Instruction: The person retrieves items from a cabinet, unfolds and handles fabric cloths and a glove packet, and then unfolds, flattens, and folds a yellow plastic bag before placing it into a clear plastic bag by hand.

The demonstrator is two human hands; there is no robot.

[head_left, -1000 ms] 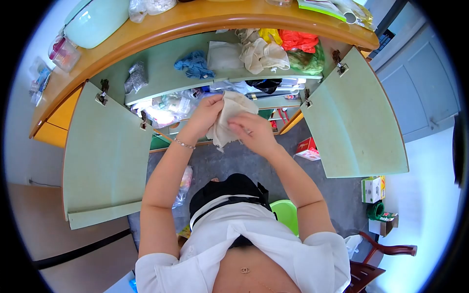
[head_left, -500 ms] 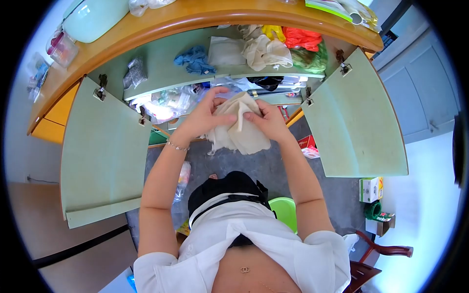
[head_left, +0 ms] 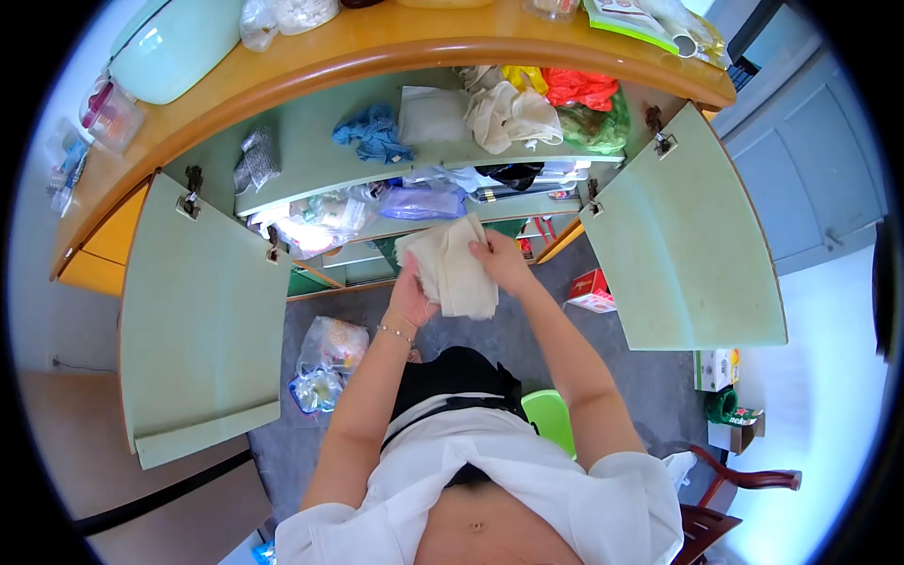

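Observation:
A cream cloth (head_left: 454, 268), folded into a rough rectangle with a frayed edge, hangs between my hands in front of the open cabinet. My left hand (head_left: 411, 294) supports it from below and behind at its left side, with part of the fingers hidden by the cloth. On the right side, my right hand (head_left: 502, 261) pinches its upper edge between thumb and fingers. Behind the cloth, the upper shelf (head_left: 301, 169) bears a blue cloth (head_left: 374, 133), a white folded piece (head_left: 432, 115), a cream bundle (head_left: 511, 115) and a red bag (head_left: 580, 88).
Two cabinet doors, left (head_left: 209, 320) and right (head_left: 685, 235), stand wide open. Clear plastic bags (head_left: 330, 353) lie on the floor at the left. A green stool (head_left: 549, 419), a red box (head_left: 591, 290) and a wooden chair (head_left: 744, 478) are near me.
The cloth has gone from loosely bunched to a neater folded shape and sits slightly lower. My left hand has moved down beneath its left side; my right hand still grips its right side.

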